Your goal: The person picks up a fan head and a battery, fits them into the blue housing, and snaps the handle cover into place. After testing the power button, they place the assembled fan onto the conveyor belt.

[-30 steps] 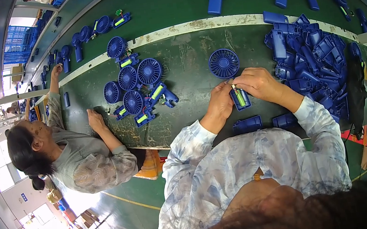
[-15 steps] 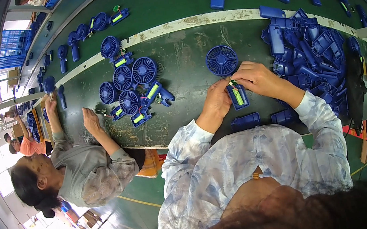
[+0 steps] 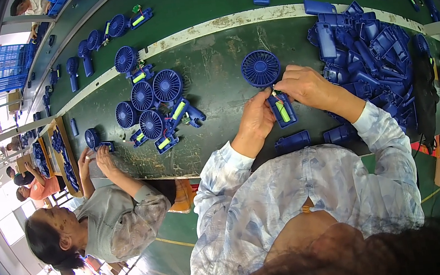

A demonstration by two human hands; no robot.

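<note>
A blue handheld fan lies in front of me, its round grille (image 3: 261,68) pointing away and its opened handle (image 3: 286,120) toward me. In the handle sits a yellow-green battery cell (image 3: 282,108). My left hand (image 3: 254,117) closes on the handle's left side, thumb and finger at its upper end. My right hand (image 3: 308,89) is pinched at the same upper end, beside thin wires and small parts; what its fingertips hold is too small to make out. Nearer me lie two blue handle shells (image 3: 293,141) (image 3: 340,134).
On the right, blue plastic shells are heaped in a pile (image 3: 367,54). Several opened fans with battery cells cluster at left (image 3: 150,123). A pale strip (image 3: 206,30) separates a green surface holding more fans. A co-worker's hands (image 3: 102,163) are at a fan further left.
My hands stay at the handle's upper end, with small finger shifts. The whole view has moved slightly. The co-worker's raised fan is now down on the table, with both hands near it.
</note>
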